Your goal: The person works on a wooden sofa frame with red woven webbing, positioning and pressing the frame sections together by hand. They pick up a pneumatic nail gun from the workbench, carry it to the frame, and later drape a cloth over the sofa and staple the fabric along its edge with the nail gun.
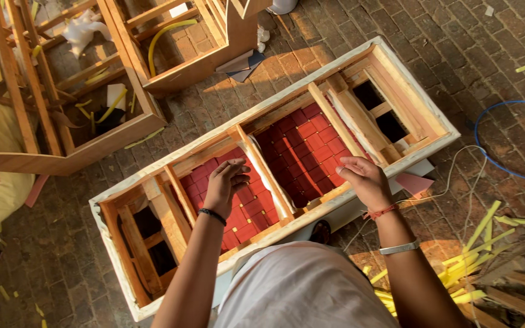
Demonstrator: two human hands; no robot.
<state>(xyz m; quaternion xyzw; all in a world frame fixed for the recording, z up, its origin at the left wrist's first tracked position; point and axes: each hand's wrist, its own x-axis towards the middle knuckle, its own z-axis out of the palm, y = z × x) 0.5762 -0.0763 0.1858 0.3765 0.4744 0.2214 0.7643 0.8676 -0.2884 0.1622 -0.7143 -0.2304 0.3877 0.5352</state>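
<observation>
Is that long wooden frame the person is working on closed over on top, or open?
Open. The wooden frame has no top panel: red brick floor shows through its middle bays, under the left hand and right hand.

A brick floor (pixel 457 54) (reddish-brown, laid in staggered rows) lies in warm, low sunlight; up-left of its middle stand bare wooden frames (pixel 62 91); right of them curls a blue hose (pixel 487 161); yellow strips (pixel 475 243) scatter below it.

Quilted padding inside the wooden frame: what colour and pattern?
Red, in a square grid; head view.
</observation>
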